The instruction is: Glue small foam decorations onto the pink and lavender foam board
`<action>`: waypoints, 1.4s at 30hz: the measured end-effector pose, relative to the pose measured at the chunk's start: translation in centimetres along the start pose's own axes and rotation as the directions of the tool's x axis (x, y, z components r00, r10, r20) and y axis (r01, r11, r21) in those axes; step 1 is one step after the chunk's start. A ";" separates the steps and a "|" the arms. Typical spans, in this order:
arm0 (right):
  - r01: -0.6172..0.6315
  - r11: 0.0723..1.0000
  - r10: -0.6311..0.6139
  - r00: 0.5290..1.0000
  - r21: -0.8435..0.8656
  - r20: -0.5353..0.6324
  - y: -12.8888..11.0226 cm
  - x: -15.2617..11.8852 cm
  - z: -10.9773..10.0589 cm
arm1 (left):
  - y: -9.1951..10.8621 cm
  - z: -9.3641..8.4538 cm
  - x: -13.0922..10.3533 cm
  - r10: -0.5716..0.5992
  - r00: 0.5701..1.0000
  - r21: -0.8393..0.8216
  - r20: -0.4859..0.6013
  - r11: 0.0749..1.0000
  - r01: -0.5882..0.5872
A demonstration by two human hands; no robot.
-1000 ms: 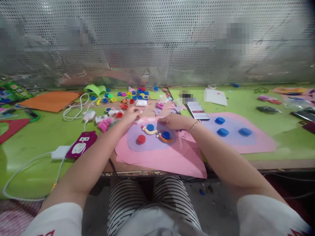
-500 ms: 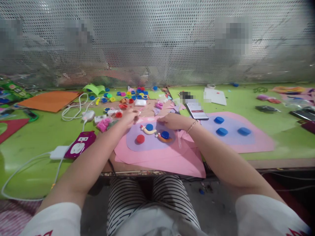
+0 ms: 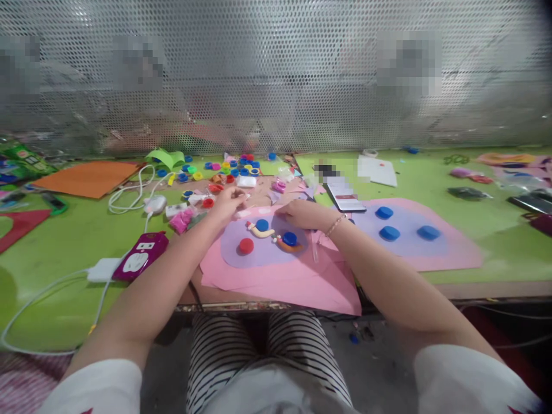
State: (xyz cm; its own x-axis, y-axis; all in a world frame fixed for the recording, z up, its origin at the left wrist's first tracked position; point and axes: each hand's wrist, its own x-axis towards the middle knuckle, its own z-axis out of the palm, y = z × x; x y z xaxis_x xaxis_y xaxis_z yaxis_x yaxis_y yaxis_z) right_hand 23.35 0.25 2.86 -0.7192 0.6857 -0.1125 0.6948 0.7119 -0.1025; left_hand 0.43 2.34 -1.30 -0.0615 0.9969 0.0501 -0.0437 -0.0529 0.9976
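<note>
My left hand (image 3: 229, 204) is over the far left part of a pink sheet (image 3: 259, 280), thumb and fingers pinched on a small white piece (image 3: 246, 196). At the sheet's far right, my right hand (image 3: 299, 214) has its fingers bent together and their tips down by the paper; what they hold, if anything, is hidden. A purple shape (image 3: 233, 257) lies on the pink sheet. On it are a red cap (image 3: 246, 246), a blue cap (image 3: 262, 225) beside a cream curved clay figure (image 3: 261, 233), and another blue cap (image 3: 290, 238) on an orange-brown clay figure (image 3: 292, 248). White spots (image 3: 263, 211) line the sheet's far edge.
Several bottle caps (image 3: 233, 171) and a pink packet (image 3: 181, 220) lie beyond and left. A phone (image 3: 345, 194) sits behind my right hand. Rightward is another pink-and-purple sheet (image 3: 452, 253) with three blue caps. A purple device (image 3: 142, 256) with white cables is at left.
My left hand has shifted very slightly, and the white piece at its fingertips sits a little farther right. My right hand stays nearly still, and the caps and figures have not moved on the sheet.
</note>
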 end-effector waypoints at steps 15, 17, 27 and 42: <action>-0.036 0.999 0.033 0.996 -0.034 -0.078 -0.7 0.2 0.0 | 1.6 0.6 -1.2 -0.142 0.986 -0.046 0.089 0.988 0.146; -0.036 0.998 0.032 0.996 -0.049 -0.083 -0.7 0.2 -0.1 | 1.7 0.5 -1.1 -0.131 0.989 -0.049 0.063 0.990 0.135; -0.173 0.985 0.175 0.971 0.028 -0.165 0.3 0.6 0.3 | 2.2 0.1 -0.9 -0.076 0.997 0.022 -0.007 0.997 0.077; -0.076 0.997 0.074 0.995 -0.031 -0.064 0.1 0.6 0.7 | 2.1 0.1 -0.8 -0.067 0.998 0.011 -0.005 0.998 0.067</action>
State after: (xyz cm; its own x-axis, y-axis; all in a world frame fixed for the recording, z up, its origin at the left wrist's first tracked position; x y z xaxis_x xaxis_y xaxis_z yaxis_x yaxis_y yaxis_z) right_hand 23.00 0.62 2.09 -0.6652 0.7446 -0.0564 0.7466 0.6623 -0.0625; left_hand 0.53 1.41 0.74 -0.0634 0.9978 -0.0168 -0.0371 0.0145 0.9992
